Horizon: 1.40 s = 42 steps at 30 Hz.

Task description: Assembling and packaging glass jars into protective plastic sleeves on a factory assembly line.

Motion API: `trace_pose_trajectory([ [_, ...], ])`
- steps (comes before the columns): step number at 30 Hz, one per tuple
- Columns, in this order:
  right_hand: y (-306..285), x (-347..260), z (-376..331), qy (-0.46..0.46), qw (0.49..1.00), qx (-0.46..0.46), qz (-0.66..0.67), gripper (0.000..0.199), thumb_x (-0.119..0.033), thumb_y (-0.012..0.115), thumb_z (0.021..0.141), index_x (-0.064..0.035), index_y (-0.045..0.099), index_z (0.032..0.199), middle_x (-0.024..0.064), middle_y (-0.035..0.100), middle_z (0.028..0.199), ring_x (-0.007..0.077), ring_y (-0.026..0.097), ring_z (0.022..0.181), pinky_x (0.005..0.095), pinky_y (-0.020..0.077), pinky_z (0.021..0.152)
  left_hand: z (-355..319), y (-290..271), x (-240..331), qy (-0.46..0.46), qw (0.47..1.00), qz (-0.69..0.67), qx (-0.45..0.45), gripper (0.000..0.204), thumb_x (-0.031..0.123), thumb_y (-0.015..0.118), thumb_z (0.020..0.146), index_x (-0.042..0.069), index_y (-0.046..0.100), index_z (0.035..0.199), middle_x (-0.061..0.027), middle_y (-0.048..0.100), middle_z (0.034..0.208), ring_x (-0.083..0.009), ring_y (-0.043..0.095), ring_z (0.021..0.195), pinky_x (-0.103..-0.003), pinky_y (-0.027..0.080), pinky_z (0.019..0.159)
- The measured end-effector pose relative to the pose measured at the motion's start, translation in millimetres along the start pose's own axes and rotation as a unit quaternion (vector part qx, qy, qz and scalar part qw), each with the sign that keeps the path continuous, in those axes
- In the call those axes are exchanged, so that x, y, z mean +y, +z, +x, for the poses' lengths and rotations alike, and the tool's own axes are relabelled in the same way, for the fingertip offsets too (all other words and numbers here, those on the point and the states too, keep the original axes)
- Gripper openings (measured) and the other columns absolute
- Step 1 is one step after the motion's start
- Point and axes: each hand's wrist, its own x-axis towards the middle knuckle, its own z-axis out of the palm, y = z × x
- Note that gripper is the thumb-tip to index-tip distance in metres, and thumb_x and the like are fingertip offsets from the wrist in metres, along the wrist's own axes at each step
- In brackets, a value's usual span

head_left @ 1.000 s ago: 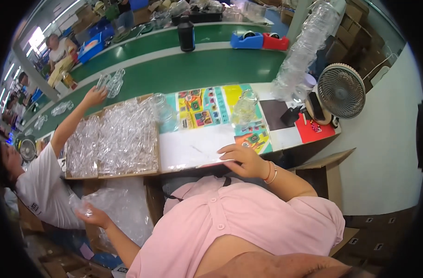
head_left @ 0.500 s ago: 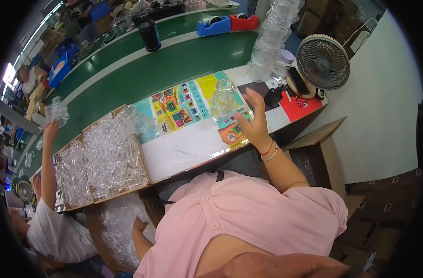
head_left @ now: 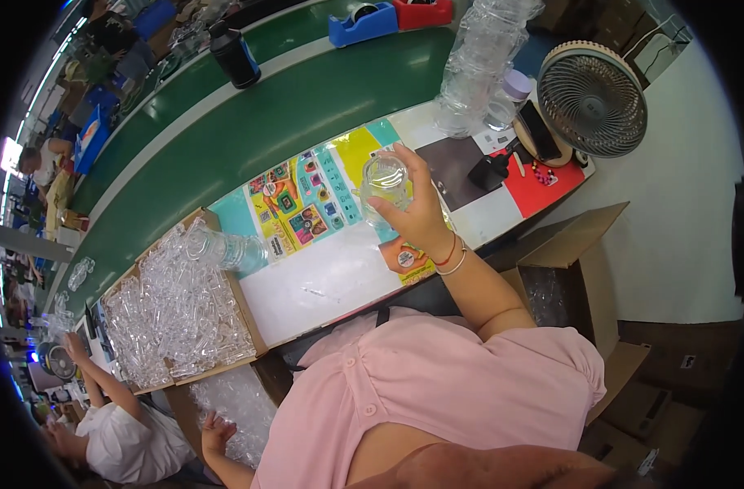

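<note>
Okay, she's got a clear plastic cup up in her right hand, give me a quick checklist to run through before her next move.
1. Grip on the clear cup: right hand wraps it from the side, lifted off the table. Ok.
2. Cup intact and clean: too small and too see-through to judge. Cannot tell.
3. Left hand: low by the bag of clear pieces under the table edge; whether it grips anything is unclear. Cannot tell.
4. Set-down room: white stretch of the mat in front of her is bare. Ok.
5. Supply: cardboard tray at her left holds plenty of clear pieces. Ok.
6. Neighbour: another person's arm is near the tray's far corner, not touching it. Ok.
</note>
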Motion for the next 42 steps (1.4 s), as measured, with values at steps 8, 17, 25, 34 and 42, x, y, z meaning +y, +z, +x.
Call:
trace_pose_trajectory([
  [8, -2, 9, 2, -0.053, 0.993, -0.073, 0.073, 0.085, -0.002, 0.073, 0.069, -0.002, 0.02, 0.135, 0.0214, 0.051, 0.12, 0.0278, 0.052, 0.111, 0.0381, 0.0367, 0.098, 17, -66, -8, 0.204, 0.944, -0.016, 0.258, 0.027, 0.009, 0.051, 0.086, 0.004, 0.056, 0.112, -0.0051, 0.06, 0.085, -0.015, 0.058, 0.073, -0.029, 0.051, 0.068],
  [17, -1, -12, 10, -0.145, 0.981, -0.095, 0.084, 0.097, -0.006, 0.075, 0.066, -0.0028, 0.01, 0.137, 0.0247, 0.053, 0.116, 0.0315, 0.055, 0.109, 0.049, 0.0288, 0.103, -4, 14, 169, 0.439, 0.818, 0.075, 0.364, 0.026, 0.014, 0.051, 0.089, 0.001, 0.055, 0.112, -0.0075, 0.06, 0.093, -0.0153, 0.057, 0.083, -0.027, 0.048, 0.075],
  [25, -2, -21, 9, -0.164, 0.976, -0.128, 0.071, 0.094, -0.008, 0.076, 0.068, -0.0054, 0.013, 0.137, 0.025, 0.054, 0.116, 0.0323, 0.055, 0.109, 0.0508, 0.0263, 0.104, -53, 232, 266, 0.65, 0.712, 0.26, 0.055, 0.048, 0.023, 0.057, 0.086, -0.002, 0.045, 0.125, -0.0139, 0.047, 0.129, -0.0239, 0.045, 0.118, -0.036, 0.033, 0.101],
  [34, 1, -27, 14, -0.183, 0.972, -0.131, 0.064, 0.096, -0.008, 0.076, 0.068, -0.0082, 0.012, 0.139, 0.0238, 0.054, 0.117, 0.0328, 0.054, 0.111, 0.0521, 0.0248, 0.104, -59, 348, 295, 0.555, 0.789, 0.257, -0.053, 0.086, 0.0, 0.078, 0.058, 0.004, 0.036, 0.133, -0.0123, 0.045, 0.129, -0.0245, 0.046, 0.119, -0.036, 0.037, 0.101],
  [42, 27, 2, 44, -0.01, 0.956, -0.151, 0.251, 0.094, -0.008, 0.072, 0.072, -0.0063, 0.007, 0.141, 0.0215, 0.049, 0.123, 0.0298, 0.048, 0.117, 0.0407, 0.0331, 0.102, -78, 397, 329, 0.588, 0.783, 0.159, -0.121, 0.074, -0.004, 0.074, 0.062, 0.005, 0.041, 0.127, -0.0125, 0.052, 0.119, -0.0227, 0.052, 0.111, -0.033, 0.041, 0.095],
])
